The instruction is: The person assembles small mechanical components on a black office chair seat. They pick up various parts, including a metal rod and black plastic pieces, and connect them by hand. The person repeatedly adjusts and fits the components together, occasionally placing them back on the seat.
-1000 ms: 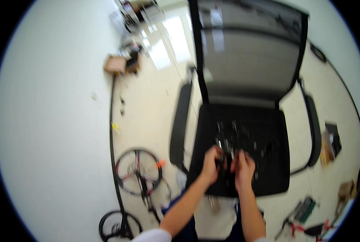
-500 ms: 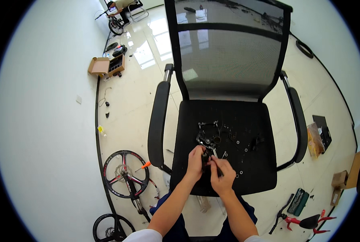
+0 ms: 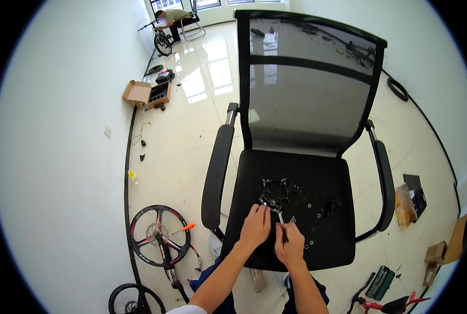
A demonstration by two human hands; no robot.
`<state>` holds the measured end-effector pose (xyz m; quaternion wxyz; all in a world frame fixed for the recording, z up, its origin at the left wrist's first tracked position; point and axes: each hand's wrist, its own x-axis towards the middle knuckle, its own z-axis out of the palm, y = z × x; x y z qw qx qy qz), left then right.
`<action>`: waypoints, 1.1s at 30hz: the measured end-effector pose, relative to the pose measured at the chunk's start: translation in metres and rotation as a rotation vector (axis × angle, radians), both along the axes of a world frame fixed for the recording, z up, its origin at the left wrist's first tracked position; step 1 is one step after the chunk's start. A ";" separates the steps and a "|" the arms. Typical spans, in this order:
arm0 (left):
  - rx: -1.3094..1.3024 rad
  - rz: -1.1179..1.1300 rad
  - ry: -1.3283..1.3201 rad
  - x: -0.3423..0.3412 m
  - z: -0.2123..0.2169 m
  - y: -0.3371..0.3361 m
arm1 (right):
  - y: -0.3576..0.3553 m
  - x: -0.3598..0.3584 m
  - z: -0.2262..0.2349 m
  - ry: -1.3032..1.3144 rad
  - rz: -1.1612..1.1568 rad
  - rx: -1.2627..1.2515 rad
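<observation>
Both of my hands are over the front of a black chair seat (image 3: 327, 246), among small metal parts. My left hand (image 3: 257, 225) is closed, its fingertips against a dark and silver part (image 3: 267, 203); what it grips is hidden. Close beside it, my right hand (image 3: 290, 245) is curled round something dark that I cannot make out. A slim silver piece (image 3: 280, 216) sticks up just above its fingertips. Beyond the hands lie a dark bracket-like part (image 3: 274, 182) and a round ring (image 3: 284, 201). Several small washers (image 3: 309, 206) and a black part (image 3: 330, 208) lie to the right.
Chair armrests (image 3: 218, 178) flank the seat, and a mesh backrest (image 3: 307, 99) rises behind. On the left floor are a spoked wheel (image 3: 135, 230), an orange-handled screwdriver (image 3: 188, 226) and an open cardboard box (image 3: 138, 92). A green case (image 3: 381, 282) lies right. Another person (image 3: 171, 20) sits far off beside a bicycle.
The view has tilted up, so the chair appears lower. My hands have moved slightly apart. The dark part between them no longer shows, and my left hand has turned its back upward.
</observation>
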<state>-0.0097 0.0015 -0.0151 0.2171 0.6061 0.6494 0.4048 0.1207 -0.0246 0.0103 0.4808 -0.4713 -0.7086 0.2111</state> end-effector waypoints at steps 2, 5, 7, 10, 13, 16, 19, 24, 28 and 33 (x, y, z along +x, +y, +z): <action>0.069 0.001 -0.006 -0.001 -0.002 -0.002 | -0.006 0.001 -0.002 -0.006 -0.016 -0.022; -0.121 0.139 -0.324 0.001 0.002 0.000 | 0.004 0.001 0.010 0.035 -0.032 0.025; -0.224 0.168 -0.787 -0.005 -0.011 0.007 | 0.005 0.000 0.003 0.039 -0.055 0.033; -0.331 0.158 -0.997 -0.007 -0.009 0.006 | 0.002 0.001 0.005 0.015 -0.043 0.016; -0.411 0.161 -1.188 -0.010 -0.004 0.003 | 0.000 -0.001 0.009 0.025 -0.028 0.014; -0.361 0.152 -1.403 -0.009 -0.003 -0.001 | -0.001 -0.006 0.007 0.034 -0.008 0.066; -0.294 0.065 -1.376 0.006 -0.013 0.004 | -0.003 -0.003 0.002 0.040 -0.038 0.004; -0.203 0.087 -0.725 0.013 -0.005 0.005 | 0.002 0.004 -0.006 0.091 -0.076 -0.072; -0.186 0.103 -0.346 0.007 0.006 -0.012 | -0.005 0.005 -0.005 0.074 -0.066 -0.054; -0.079 0.121 -0.291 -0.004 0.002 0.004 | 0.000 -0.006 -0.002 -0.040 -0.005 -0.039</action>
